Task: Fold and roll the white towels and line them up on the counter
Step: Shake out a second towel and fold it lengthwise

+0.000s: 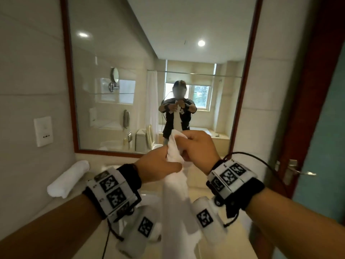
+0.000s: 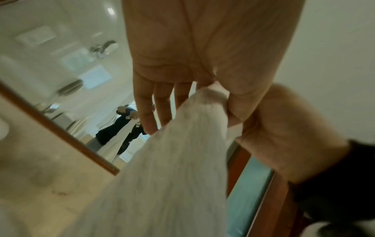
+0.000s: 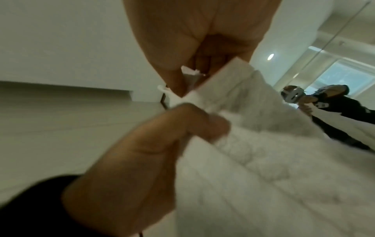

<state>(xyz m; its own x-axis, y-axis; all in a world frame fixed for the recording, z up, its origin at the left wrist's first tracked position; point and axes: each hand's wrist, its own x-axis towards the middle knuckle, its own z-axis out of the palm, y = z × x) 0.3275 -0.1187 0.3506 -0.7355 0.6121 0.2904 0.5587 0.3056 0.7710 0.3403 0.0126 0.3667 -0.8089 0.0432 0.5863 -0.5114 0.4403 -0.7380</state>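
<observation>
A white towel hangs lengthwise in the air in front of me, over the counter. Both hands grip its top end close together. My left hand pinches the towel between thumb and forefinger, its other fingers straight. My right hand holds the towel's upper corner with curled fingers. A rolled white towel lies on the counter at the left by the wall. The hanging towel's lower end runs out of view.
A large wood-framed mirror fills the wall ahead and reflects me. A wall socket plate is at the left. A red-brown door frame and a door handle stand at the right.
</observation>
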